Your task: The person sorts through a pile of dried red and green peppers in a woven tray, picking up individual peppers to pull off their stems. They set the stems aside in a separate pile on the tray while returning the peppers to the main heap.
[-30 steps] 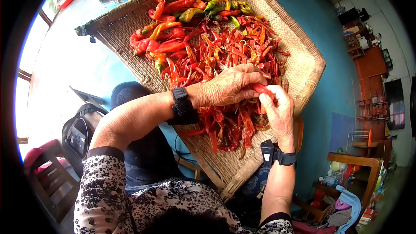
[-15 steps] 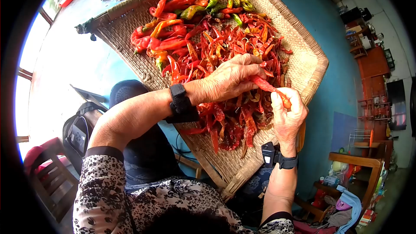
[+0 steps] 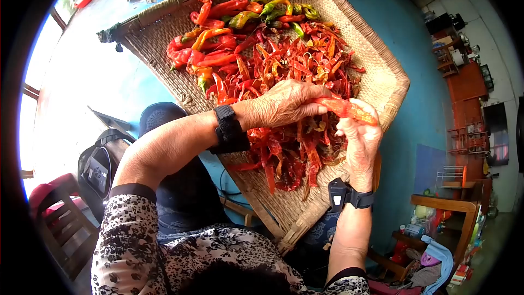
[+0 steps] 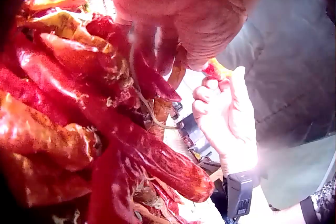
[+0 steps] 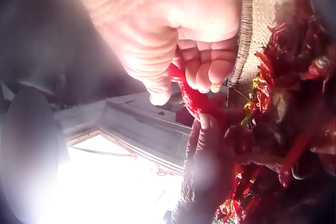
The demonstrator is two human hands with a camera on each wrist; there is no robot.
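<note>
A red chili pepper with an orange end is stretched between both hands above the heap. The left hand pinches one end of it between thumb and fingers. On the other end, the right hand grips with curled fingers, thumb uppermost in the head view. In the right wrist view the wrinkled chili pepper runs from the right palm to the left fingertips. Beneath the hands lies a heap of dried red chili peppers. The left wrist view shows the left hand close over long, shiny peppers.
The heap sits in a large woven tray with a raised rim. Plumper red and green peppers lie at its far left. A wooden chair stands at the left, and another chair piled with cloths at the lower right.
The right hand first moved right and down along the chili pepper, then rose slightly and turned. More of the pepper shows between the hands now. The left hand rose slightly, then lowered again.
</note>
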